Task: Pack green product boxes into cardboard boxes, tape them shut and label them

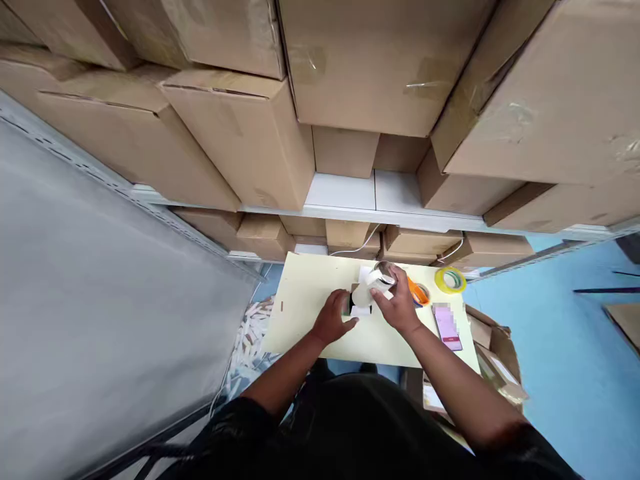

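Near the middle of the table (300,293), my right hand (397,303) is closed on a white, rounded object (377,283) with a shiny dark rim, tilted above the surface. Its exact kind is too small to tell. My left hand (333,319) curls around the left side of a small dark-edged item with a white part (361,311), its thumb along the near side. That item lies just below the white object, which partly hides it. To the right of my right hand sits an orange tape dispenser (416,291).
A yellow tape roll (451,280) lies at the table's back right, with a phone (447,327) nearer me. Cardboard boxes (365,73) fill the shelf (345,190) above. An open carton (505,353) stands right of the table. Paper strips (250,340) cover the floor at left.
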The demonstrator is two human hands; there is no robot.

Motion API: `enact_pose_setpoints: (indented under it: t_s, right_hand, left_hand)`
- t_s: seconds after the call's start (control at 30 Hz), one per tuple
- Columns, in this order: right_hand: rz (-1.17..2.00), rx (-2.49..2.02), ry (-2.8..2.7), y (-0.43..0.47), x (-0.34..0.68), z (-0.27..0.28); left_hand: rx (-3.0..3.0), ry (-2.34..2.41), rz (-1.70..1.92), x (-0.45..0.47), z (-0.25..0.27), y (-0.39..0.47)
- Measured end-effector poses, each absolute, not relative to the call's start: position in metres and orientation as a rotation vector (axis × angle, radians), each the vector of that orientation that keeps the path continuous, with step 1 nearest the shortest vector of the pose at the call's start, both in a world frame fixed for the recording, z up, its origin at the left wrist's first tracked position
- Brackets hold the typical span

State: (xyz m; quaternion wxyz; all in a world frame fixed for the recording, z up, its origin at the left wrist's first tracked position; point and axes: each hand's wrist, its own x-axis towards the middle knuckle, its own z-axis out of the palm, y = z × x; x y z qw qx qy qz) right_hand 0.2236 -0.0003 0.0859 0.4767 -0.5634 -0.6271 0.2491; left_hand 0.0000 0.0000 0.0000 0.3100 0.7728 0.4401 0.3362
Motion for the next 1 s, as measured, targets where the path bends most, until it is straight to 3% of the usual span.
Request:
enact_pose_setpoints:
  t_s: [0.23, 0.6, 1.0]
  right_hand:
    - [0.565, -1.365, -1.512, -0.002, 0.221, 0.082]
    - [0.719, -1.460, -0.970, 0.009, 0.221, 0.093]
    - [0.721, -1.489, -0.955, 0.011, 0.228, 0.090]
  left_hand:
    - [2.049, 1.156, 0.922, 0.008, 0.016, -0.014]
    - [2.119, 1.271, 0.769, 0.005, 0.031, -0.008]
    - [2.583, 0.925, 0.770, -0.005, 0.026, 0.001]
